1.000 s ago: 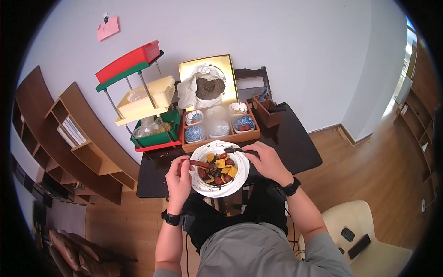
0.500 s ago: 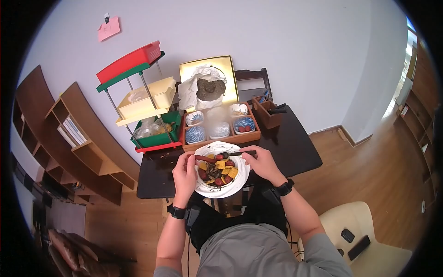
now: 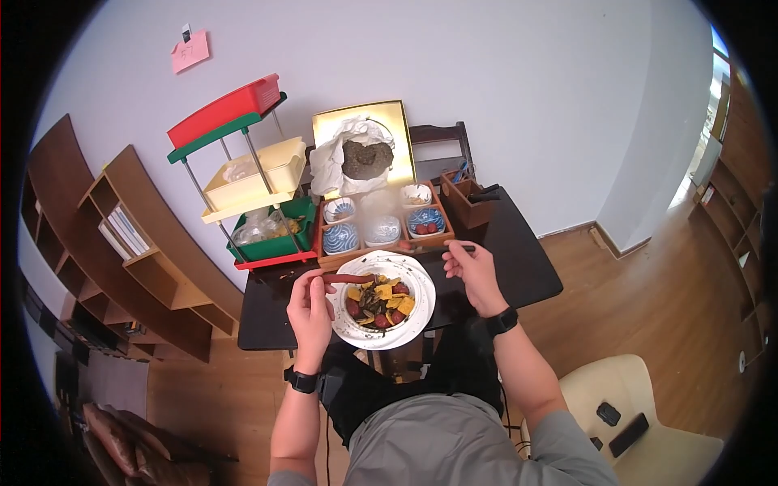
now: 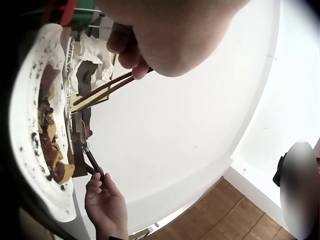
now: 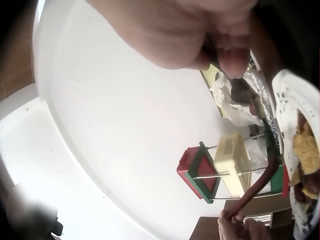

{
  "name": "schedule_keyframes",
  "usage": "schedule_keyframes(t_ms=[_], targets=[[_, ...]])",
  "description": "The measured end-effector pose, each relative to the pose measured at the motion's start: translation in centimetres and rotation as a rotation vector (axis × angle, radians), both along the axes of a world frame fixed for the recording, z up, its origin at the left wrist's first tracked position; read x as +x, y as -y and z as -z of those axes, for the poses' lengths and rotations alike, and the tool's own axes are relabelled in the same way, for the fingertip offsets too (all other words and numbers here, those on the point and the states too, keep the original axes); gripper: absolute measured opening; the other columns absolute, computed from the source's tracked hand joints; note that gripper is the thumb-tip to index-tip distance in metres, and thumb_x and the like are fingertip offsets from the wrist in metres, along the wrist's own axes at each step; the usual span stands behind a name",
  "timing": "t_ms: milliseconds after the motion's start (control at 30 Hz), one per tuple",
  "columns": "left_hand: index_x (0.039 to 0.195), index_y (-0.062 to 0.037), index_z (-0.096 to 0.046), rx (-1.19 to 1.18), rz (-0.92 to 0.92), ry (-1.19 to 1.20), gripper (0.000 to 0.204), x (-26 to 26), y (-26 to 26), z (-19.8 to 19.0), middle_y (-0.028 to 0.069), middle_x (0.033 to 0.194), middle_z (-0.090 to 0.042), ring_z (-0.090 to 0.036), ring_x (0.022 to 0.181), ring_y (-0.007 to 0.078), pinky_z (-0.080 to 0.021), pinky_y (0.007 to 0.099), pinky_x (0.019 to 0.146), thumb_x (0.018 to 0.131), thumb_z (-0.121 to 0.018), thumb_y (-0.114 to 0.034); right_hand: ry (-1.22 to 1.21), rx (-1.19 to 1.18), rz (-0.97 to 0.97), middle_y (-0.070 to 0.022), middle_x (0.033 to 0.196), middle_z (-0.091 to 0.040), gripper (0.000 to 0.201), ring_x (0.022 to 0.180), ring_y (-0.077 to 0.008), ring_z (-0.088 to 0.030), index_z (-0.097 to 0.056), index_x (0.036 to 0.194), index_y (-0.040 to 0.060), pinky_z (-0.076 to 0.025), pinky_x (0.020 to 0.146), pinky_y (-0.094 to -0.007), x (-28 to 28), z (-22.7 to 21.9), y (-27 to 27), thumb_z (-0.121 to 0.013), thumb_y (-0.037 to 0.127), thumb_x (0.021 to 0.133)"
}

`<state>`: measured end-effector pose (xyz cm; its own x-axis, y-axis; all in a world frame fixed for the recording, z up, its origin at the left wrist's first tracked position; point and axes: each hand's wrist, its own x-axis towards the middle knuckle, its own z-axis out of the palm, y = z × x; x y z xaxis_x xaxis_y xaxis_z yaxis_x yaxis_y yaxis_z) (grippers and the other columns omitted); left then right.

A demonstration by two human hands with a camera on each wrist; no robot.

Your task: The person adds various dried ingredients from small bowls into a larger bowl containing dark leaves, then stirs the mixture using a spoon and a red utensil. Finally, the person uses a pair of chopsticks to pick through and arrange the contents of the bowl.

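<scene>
My left hand [image 3: 310, 312] holds reddish-brown tongs [image 3: 348, 279] over the near left of a white dish [image 3: 425, 312]; in the left wrist view two slim tong arms [image 4: 112, 90] show. Inside the dish lies a mix of yellow pieces [image 3: 405, 305], red dates [image 3: 382, 321] and dark seeds. Off the dish's right side, my right hand [image 3: 476, 275] grips a black-handled spoon [image 3: 446, 251], its thin handle [image 4: 92, 160] clearer in the left wrist view. The spoon's head points left by the front edge of a wooden tray [image 3: 336, 261]. A red date [image 3: 404, 245] appears at its end.
Several small blue-and-white bowls [image 3: 340, 238] stand in the tray behind the dish. A gold box [image 3: 402, 121] with a dark cake in white paper is farther back. Left stands a tiered rack [image 3: 259, 166]; right, a brown holder [image 3: 468, 209].
The right hand has moved the spoon and red date from over the dish up and right toward the tray. The left hand with the tongs has drawn back left after meeting the spoon.
</scene>
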<state>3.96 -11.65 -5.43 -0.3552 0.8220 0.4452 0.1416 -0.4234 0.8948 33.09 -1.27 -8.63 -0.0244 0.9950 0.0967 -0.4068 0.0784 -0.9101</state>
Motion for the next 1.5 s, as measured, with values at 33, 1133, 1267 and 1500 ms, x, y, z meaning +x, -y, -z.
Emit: schedule_keyframes(t_ms=[33, 1133, 1267, 1500], targets=[[0.121, -0.0016, -0.061, 0.002, 0.007, -0.003, 0.021, -0.1, 0.1, 0.0, 0.0026, 0.086, -0.066, -0.048, 0.053, 0.0016, -0.037, 0.0188, 0.045, 0.108, -0.051, -0.015, -0.004, 0.02, 0.048, -0.0084, 0.09, -0.07, 0.026, 0.071, -0.0116, -0.064, -0.068, 0.114, -0.0036, -0.054, 0.062, -0.0254, 0.2, -0.3, -0.4, -0.066, 0.019, 0.101], [0.116, 0.0, -0.065, -0.132, 0.057, -0.204, 0.018, 1.9, 0.5, 0.4, 0.0035, 0.081, -0.067, -0.062, 0.068, 0.0068, -0.05, 0.0232, 0.06, 0.104, -0.058, -0.012, 0.96, 0.645, 0.093, -0.0157, 0.096, -0.069, 0.013, 0.085, -0.0365, -0.068, -0.068, 0.101, 0.0013, -0.055, 0.074, -0.0401, -1.1, -4.4, 5.7, -0.068, 0.011, 0.092], [0.114, 0.0007, -0.066, -0.1, 0.037, -0.306, 0.017, 2.5, 0.7, -0.2, 0.0061, 0.082, -0.068, -0.064, 0.069, 0.0095, -0.051, 0.0246, 0.062, 0.103, -0.059, -0.01, 0.952, 0.702, 0.043, -0.0153, 0.095, -0.068, 0.013, 0.085, -0.0366, -0.068, -0.068, 0.101, 0.0015, -0.055, 0.075, -0.0403, -1.5, -3.9, 5.3, -0.068, 0.011, 0.092], [0.112, 0.0015, -0.066, -0.036, 0.01, -0.445, 0.015, 3.1, 1.1, -0.4, 0.0124, 0.085, -0.069, -0.068, 0.073, 0.0163, -0.053, 0.0276, 0.066, 0.101, -0.06, -0.007, 0.973, 0.764, 0.07, -0.016, 0.092, -0.068, 0.012, 0.08, -0.0346, -0.067, -0.068, 0.098, 0.0008, -0.054, 0.072, -0.0396, -1.9, -3.9, 5.5, -0.068, 0.01, 0.091]])
